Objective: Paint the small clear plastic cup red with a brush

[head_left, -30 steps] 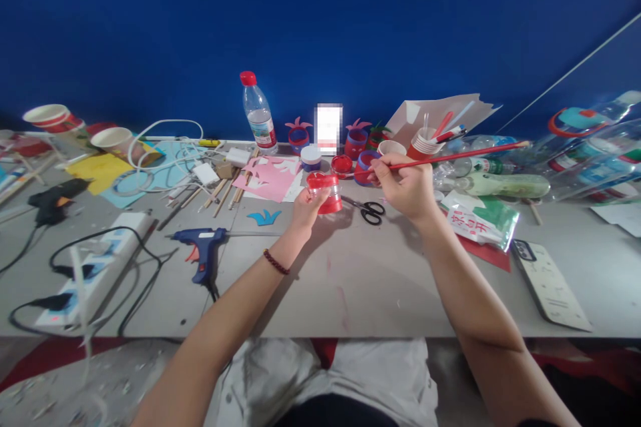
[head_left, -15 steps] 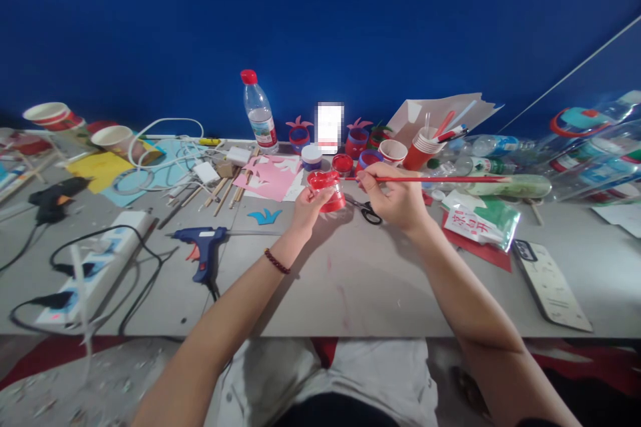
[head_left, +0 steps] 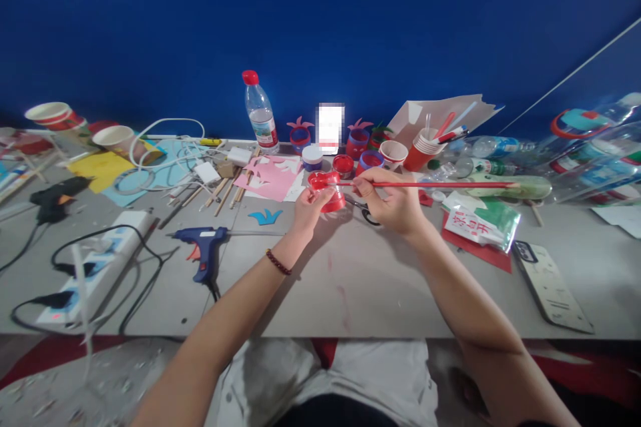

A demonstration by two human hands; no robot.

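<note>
My left hand [head_left: 308, 213] is closed on a red-painted clear cup [head_left: 336, 201], whose opening tilts up and toward the left. Pinched in my right hand [head_left: 393, 203] is a long red paintbrush [head_left: 451, 185], its tip at the inside of the cup. Just behind the cup stands an open jar of red paint [head_left: 342, 165], with a white-lidded jar [head_left: 312, 157] to its left. Black scissors [head_left: 370, 215] lie partly under my right hand. A blue paper cutout [head_left: 265, 217] is left of my left hand.
A blue glue gun [head_left: 203, 247] and a power strip [head_left: 95, 267] with cables lie at the left. Behind stand a red-capped bottle [head_left: 261, 117] and paper cups [head_left: 393, 155]. Plastic bottles [head_left: 495, 145] and a phone [head_left: 553, 287] are at the right.
My right hand has shifted slightly, and the brush tip has moved from the cup's rim area to its inside. My left hand and the cup have barely moved.
</note>
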